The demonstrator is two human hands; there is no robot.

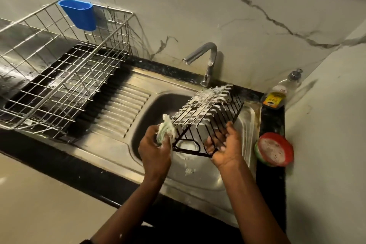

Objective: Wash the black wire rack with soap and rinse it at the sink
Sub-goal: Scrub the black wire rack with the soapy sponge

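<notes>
Black wire rack (pixel 208 113), foam-covered, tilted over steel sink basin (pixel 150 109). R hand (pixel 225 148) grip closed on rack's 5 o'clock edge; L hand (pixel 154 148) grip closed on soapy green sponge (pixel 166 130) touching rack at 8 o'clock.

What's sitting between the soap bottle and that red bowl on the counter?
Nothing: in the head view, only bare black counter separates the soap bottle from the red bowl.

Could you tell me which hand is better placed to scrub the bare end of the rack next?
Left. The left hand already grips the scrubber beside the rack's unsoaped near end; the right hand holds the rack steady.
</notes>
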